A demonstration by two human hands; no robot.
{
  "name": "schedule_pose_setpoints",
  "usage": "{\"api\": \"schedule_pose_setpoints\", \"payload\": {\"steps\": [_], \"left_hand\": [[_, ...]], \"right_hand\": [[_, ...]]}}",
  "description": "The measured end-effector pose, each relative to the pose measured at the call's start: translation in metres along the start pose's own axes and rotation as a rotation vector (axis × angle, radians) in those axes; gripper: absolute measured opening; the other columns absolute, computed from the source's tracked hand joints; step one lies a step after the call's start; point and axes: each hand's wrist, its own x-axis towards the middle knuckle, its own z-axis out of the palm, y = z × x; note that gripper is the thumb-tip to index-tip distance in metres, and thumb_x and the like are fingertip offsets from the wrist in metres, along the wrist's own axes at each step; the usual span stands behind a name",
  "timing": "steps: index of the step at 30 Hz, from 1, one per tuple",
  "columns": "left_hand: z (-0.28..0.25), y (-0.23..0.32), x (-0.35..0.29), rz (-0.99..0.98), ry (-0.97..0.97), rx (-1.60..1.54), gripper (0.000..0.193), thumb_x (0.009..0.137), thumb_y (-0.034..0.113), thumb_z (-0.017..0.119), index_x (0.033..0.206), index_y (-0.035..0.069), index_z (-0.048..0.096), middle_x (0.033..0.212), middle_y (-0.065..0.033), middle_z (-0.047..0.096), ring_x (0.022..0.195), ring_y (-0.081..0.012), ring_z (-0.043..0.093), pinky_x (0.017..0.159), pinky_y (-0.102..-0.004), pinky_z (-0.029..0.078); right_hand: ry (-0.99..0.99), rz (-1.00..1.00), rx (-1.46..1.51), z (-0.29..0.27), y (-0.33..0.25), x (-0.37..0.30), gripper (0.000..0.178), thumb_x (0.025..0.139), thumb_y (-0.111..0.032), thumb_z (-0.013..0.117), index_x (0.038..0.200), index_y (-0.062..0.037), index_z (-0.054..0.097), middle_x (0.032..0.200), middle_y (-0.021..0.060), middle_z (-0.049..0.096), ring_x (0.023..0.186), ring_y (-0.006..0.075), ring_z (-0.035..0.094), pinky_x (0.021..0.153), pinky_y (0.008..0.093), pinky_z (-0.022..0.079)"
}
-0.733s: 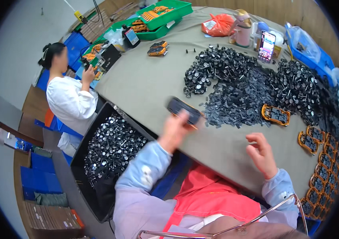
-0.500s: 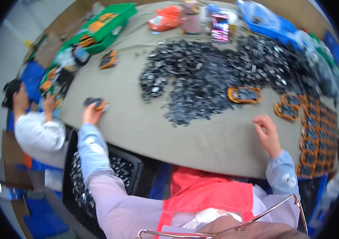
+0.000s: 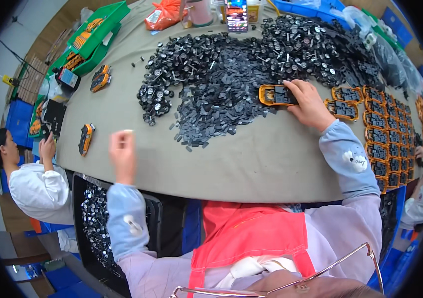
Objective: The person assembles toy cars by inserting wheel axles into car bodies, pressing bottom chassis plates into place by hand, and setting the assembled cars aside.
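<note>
My right hand (image 3: 311,105) is closed round the right end of an orange toy car shell (image 3: 271,95), which lies upside down with a black part inside, at the edge of a heap of small flat black pieces (image 3: 216,99). Smeared by motion, my left hand (image 3: 122,154) is above the near left of the table; whether it holds anything does not show. To its left, apart from it, rests an orange and black toy car (image 3: 86,139). Another toy car (image 3: 101,78) sits farther back on the left.
Rows of orange car shells (image 3: 378,134) cover the right end. Small wheels (image 3: 156,97) are heaped behind the black pieces. A phone (image 3: 236,17) stands at the back, green bins (image 3: 117,20) at far left. Below the table edge is a black crate (image 3: 79,226). A co-worker (image 3: 40,184) sits left.
My left hand has let go of the toy car at the left and moved right. My right hand has reached forward and taken hold of the orange car shell by the heap.
</note>
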Motion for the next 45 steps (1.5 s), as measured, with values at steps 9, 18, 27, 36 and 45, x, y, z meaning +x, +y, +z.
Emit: {"api": "schedule_pose_setpoints", "payload": {"steps": [9, 18, 27, 36, 45], "left_hand": [[0.201, 0.155, -0.048, 0.847, -0.47, -0.017, 0.01, 0.081, 0.002, 0.071, 0.091, 0.004, 0.07, 0.089, -0.0091, 0.062, 0.084, -0.0293, 0.06, 0.072, -0.0386, 0.051], [0.26, 0.166, -0.03, 1.111, -0.59, 0.321, 0.012, 0.076, 0.004, 0.065, 0.088, 0.006, 0.068, 0.088, -0.0066, 0.057, 0.088, -0.0262, 0.056, 0.077, -0.0359, 0.05], [0.245, 0.172, -0.029, 1.158, -0.651, 0.403, 0.017, 0.075, 0.004, 0.063, 0.091, 0.006, 0.064, 0.091, -0.008, 0.056, 0.089, -0.0269, 0.056, 0.075, -0.0357, 0.047], [0.156, 0.162, -0.078, 1.224, -0.832, 0.159, 0.022, 0.077, 0.007, 0.065, 0.098, 0.005, 0.066, 0.096, -0.0076, 0.06, 0.092, -0.0255, 0.06, 0.077, -0.0365, 0.05], [0.154, 0.163, -0.075, 1.386, -0.992, 0.227, 0.023, 0.075, 0.014, 0.065, 0.097, 0.006, 0.066, 0.096, -0.0047, 0.058, 0.092, -0.0209, 0.058, 0.075, -0.0327, 0.048]], "right_hand": [[-0.074, 0.081, 0.252, -0.04, -0.031, -0.089, 0.07, 0.072, -0.01, 0.078, 0.136, -0.0036, 0.051, 0.121, 0.0161, 0.054, 0.113, 0.037, 0.053, 0.096, 0.0434, 0.046], [-0.139, 0.102, 0.326, -0.042, -0.017, -0.111, 0.071, 0.074, -0.013, 0.079, 0.138, -0.0049, 0.05, 0.125, 0.0156, 0.053, 0.114, 0.0359, 0.053, 0.098, 0.0439, 0.045], [-0.246, -0.004, 0.346, -0.043, -0.03, -0.096, 0.067, 0.075, -0.012, 0.078, 0.136, -0.0053, 0.052, 0.124, 0.0137, 0.056, 0.117, 0.0334, 0.053, 0.099, 0.0437, 0.044], [-0.354, -0.201, 0.335, -0.033, -0.052, -0.071, 0.067, 0.071, -0.008, 0.077, 0.134, -0.0068, 0.056, 0.122, 0.0124, 0.058, 0.114, 0.0326, 0.054, 0.098, 0.0419, 0.044], [-0.364, -0.308, 0.28, -0.026, -0.057, -0.063, 0.061, 0.07, -0.005, 0.078, 0.128, -0.0089, 0.058, 0.118, 0.0096, 0.057, 0.114, 0.0299, 0.055, 0.096, 0.0421, 0.046]]}}
